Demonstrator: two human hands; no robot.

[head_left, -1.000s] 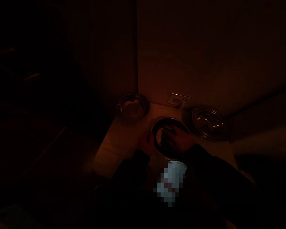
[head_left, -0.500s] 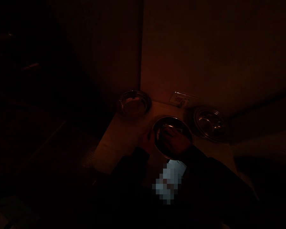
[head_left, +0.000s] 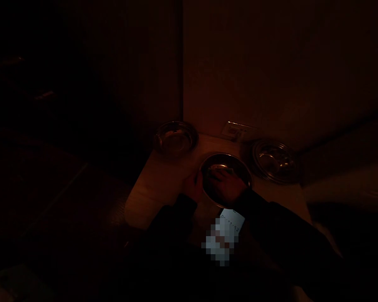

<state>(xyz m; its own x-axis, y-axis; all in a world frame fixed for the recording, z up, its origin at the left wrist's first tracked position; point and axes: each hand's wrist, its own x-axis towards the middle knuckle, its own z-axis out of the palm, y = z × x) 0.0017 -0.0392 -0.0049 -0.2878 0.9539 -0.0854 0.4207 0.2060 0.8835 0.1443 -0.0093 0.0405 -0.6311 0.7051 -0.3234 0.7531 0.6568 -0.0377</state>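
Note:
In the dim light, a round metal bowl point(head_left: 226, 155) rests on a small wooden table. My left hand point(head_left: 193, 187) is at the bowl's left rim, with the fingers curled against its side. My right hand point(head_left: 228, 184) reaches inside the bowl, palm down. Under its fingertips lies a thin, pale-edged piece point(head_left: 225, 170) that looks like cloth; the hand and the dark cover most of it. Just below the bowl, a lit phone point(head_left: 233, 220) shows digits on its screen, its lower part blurred out.
A shallow metal bowl point(head_left: 176, 142) sits at the table's back left corner. Stacked metal bowls or plates point(head_left: 275, 162) stand at the right. Behind them is a wall with a socket plate point(head_left: 236, 130). The wooden table point(head_left: 151, 193) has a rounded left corner.
My right hand has moved within the bowl, and the pale piece has shifted from the bowl's left side toward its back. My left hand stays at the rim. The phone's digits now show.

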